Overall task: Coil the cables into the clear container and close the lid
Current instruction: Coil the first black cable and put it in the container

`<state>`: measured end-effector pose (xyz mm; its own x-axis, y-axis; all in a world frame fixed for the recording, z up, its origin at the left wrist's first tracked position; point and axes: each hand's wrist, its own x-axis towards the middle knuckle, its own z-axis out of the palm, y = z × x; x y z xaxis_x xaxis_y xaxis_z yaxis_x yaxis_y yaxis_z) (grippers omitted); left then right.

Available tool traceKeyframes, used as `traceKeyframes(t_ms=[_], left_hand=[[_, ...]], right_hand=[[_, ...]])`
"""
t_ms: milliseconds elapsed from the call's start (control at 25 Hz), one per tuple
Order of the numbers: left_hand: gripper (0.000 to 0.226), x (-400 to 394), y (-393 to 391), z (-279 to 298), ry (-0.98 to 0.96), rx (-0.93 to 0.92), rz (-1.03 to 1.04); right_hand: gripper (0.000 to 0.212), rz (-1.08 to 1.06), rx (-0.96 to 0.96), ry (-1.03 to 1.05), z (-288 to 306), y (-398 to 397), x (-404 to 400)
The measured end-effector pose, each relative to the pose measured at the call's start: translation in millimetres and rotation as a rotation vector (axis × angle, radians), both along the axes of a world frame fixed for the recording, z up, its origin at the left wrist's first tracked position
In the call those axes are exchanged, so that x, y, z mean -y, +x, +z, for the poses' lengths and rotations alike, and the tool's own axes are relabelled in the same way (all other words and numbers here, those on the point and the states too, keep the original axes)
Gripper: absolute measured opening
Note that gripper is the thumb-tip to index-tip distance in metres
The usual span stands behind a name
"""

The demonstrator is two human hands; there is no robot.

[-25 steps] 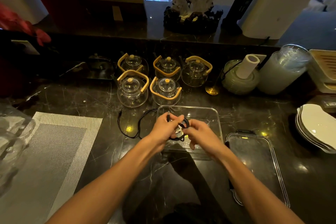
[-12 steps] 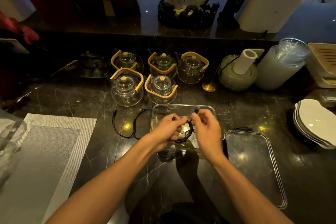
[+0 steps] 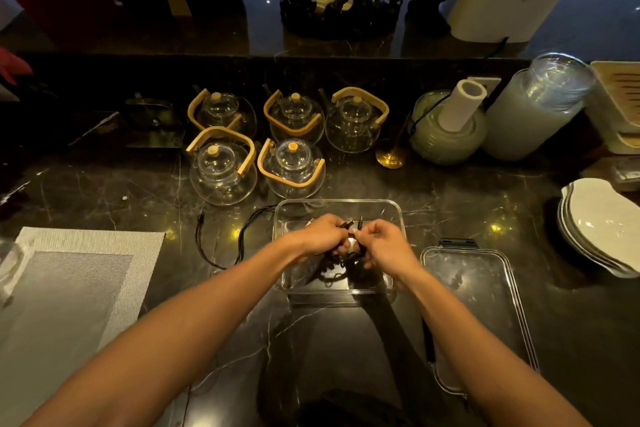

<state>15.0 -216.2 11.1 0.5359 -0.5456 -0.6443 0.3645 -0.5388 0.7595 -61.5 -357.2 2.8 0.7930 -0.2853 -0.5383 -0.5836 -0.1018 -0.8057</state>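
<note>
Over dark marble, both hands' fingers (image 3: 341, 231) pinch a coiled black cable (image 3: 349, 255) above the clear container (image 3: 393, 215).

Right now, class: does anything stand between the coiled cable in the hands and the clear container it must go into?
Nothing visible does. Both hands, left and right, hold the black cable directly over the open clear container; its lid lies aside to the right.
</note>
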Motion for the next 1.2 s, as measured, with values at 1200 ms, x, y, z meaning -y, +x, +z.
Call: traceKeyframes(t_ms=[1200], left_hand=[[0.020,7,6,-61,0.340,0.869,-0.196]], right_hand=[[0.018,0.126,0.034,-0.705,-43,18,-9]])
